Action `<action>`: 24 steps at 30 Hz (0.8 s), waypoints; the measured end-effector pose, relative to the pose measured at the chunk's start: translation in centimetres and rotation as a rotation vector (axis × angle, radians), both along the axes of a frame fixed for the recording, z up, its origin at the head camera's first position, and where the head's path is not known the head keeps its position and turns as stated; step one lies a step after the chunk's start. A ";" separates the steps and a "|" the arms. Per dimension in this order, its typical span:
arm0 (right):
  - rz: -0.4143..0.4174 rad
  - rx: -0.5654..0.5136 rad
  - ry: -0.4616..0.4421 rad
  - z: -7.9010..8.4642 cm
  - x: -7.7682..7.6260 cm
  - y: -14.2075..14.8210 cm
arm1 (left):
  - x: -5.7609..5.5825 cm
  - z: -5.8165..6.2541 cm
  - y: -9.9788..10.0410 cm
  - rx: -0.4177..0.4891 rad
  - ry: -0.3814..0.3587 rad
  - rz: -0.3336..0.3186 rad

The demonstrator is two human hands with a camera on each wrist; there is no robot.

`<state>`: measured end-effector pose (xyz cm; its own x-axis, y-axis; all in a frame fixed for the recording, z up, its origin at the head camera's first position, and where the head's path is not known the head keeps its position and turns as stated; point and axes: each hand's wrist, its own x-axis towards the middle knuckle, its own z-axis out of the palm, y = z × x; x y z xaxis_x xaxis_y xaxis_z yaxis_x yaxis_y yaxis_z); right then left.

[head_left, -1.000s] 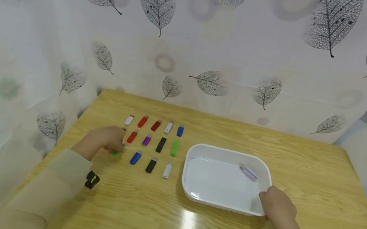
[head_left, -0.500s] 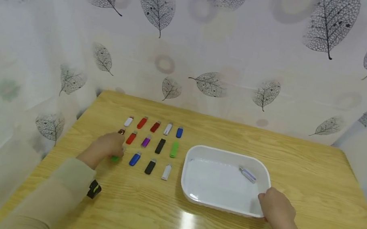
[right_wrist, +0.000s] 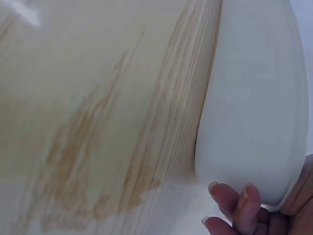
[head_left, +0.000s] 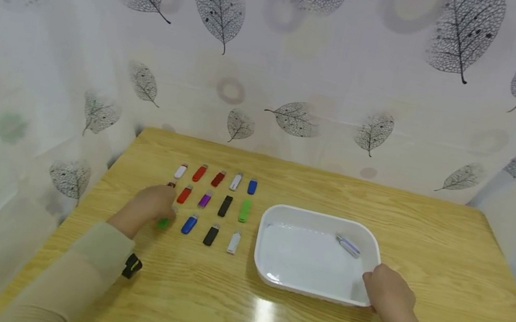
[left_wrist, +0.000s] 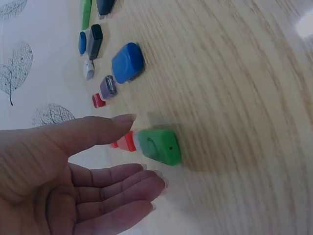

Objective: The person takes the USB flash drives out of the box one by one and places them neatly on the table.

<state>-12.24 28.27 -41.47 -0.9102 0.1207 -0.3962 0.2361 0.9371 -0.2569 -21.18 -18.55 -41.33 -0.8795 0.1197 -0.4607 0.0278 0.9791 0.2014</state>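
Observation:
My left hand (head_left: pixel 153 204) is at the left end of the rows of USB sticks, thumb and fingers parted around a green USB stick (left_wrist: pixel 159 147). In the left wrist view the fingers are nearly straight, and the stick lies on the table just past their tips; no grip on it shows. A blue USB stick (head_left: pixel 190 224) lies to its right. My right hand (head_left: pixel 389 290) holds the right end of a white plastic basin (head_left: pixel 302 291), thumb over the rim and fingers against the outer wall (right_wrist: pixel 249 107). One pale USB stick (head_left: pixel 348 246) lies inside the basin.
Several more USB sticks lie in rows, among them a purple one (head_left: pixel 205 199), a black one (head_left: pixel 225 206) and a light green one (head_left: pixel 244 210). The wooden table (head_left: pixel 193 293) ends at a leaf-patterned curtain (head_left: pixel 311 153) behind.
My left hand shifted slightly right and toward the near edge, to the green USB stick, then stayed nearly still. My right hand and the basin hold their place.

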 end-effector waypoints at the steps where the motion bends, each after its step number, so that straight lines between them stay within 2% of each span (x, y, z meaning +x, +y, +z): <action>1: 0.002 -0.001 0.002 0.0 0.0 0.0 | 0.0 0.1 0.1 -0.005 0.011 -0.010; 9: 0.016 -0.008 -0.003 0.2 0.0 0.0 | -0.3 1.5 1.4 -0.015 0.034 -0.046; 16: 0.014 -0.019 -0.011 0.3 0.0 0.0 | -0.9 2.4 3.3 -0.002 0.067 -0.147; 21: 0.016 -0.014 -0.011 0.3 0.0 0.0 | -1.2 2.9 5.0 -0.004 0.074 -0.161; 24: 0.019 -0.010 -0.014 0.2 -0.1 0.0 | -1.2 3.4 6.1 0.033 0.052 -0.167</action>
